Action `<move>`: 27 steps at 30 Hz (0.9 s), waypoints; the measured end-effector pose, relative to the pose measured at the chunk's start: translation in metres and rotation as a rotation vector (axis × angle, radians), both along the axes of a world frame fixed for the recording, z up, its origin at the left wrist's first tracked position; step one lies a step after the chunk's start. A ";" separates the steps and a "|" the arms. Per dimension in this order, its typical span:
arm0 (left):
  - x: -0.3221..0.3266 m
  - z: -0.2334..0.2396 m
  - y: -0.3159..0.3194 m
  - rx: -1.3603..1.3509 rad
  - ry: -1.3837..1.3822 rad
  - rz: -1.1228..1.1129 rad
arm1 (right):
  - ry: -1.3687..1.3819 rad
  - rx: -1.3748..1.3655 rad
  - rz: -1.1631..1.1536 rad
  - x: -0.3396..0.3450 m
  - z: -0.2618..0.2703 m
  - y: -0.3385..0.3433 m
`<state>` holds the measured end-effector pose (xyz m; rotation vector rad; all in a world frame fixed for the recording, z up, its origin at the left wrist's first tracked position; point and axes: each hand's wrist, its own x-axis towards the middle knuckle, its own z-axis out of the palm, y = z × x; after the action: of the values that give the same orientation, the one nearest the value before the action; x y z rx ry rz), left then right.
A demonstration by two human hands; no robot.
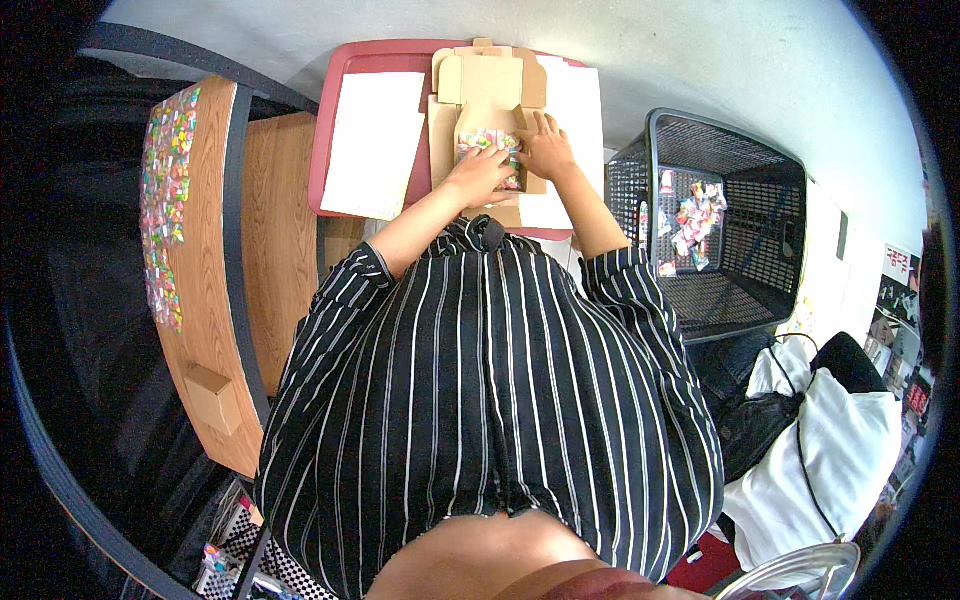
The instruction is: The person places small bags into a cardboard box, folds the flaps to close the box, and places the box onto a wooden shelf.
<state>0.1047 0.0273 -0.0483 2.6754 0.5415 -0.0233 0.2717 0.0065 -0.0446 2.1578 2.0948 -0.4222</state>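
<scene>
An unfolded-lid cardboard box (491, 79) lies on a red table (375, 52), with small clear packets of colourful items (484, 139) inside it. My left hand (481, 176) rests over the box's near left part, its fingertips on the packets. At the box's right wall is my right hand (547, 146), fingers spread, with the fingertips at the cardboard edge. Whether either hand grips a packet or the wall cannot be made out. More flat cardboard shows under and beside the box.
White paper sheets (379, 135) lie on both sides of the box. A black plastic basket (795, 225) at the right holds similar packets (701, 217). On the wooden shelf (206, 300) at the left are rows of packets (169, 172) and a small closed carton (210, 397). White cloth (840, 450) lies lower right.
</scene>
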 end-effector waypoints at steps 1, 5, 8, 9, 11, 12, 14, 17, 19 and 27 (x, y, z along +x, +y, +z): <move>-0.001 -0.001 -0.001 -0.009 -0.014 0.008 | 0.012 0.004 0.008 0.000 0.000 0.000; -0.003 -0.005 -0.002 0.003 -0.059 0.017 | 0.003 0.010 0.028 0.004 -0.011 -0.001; -0.004 0.001 -0.002 -0.041 0.032 0.013 | -0.006 -0.012 0.032 0.000 -0.006 0.002; -0.003 0.001 -0.004 -0.014 0.035 0.005 | 0.012 -0.016 0.028 0.000 -0.005 0.003; -0.001 0.003 -0.010 0.039 0.041 -0.012 | 0.048 -0.026 0.021 0.000 -0.001 0.004; -0.001 -0.001 -0.011 0.046 0.048 0.000 | 0.063 -0.025 0.022 0.000 -0.003 0.006; -0.004 -0.009 -0.012 0.031 0.009 0.013 | 0.092 -0.029 0.015 0.000 -0.006 0.009; -0.012 -0.021 -0.017 0.110 -0.005 0.047 | 0.139 0.023 -0.009 0.001 -0.006 0.006; -0.018 -0.020 -0.022 0.107 0.046 0.060 | 0.111 -0.018 0.009 0.001 -0.007 0.005; -0.033 -0.014 -0.029 0.034 0.009 0.130 | 0.232 0.222 -0.063 -0.002 -0.005 -0.001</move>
<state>0.0721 -0.0021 -0.0627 2.6680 0.7239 0.0117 0.2692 0.0050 -0.0498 2.4072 2.2972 -0.4898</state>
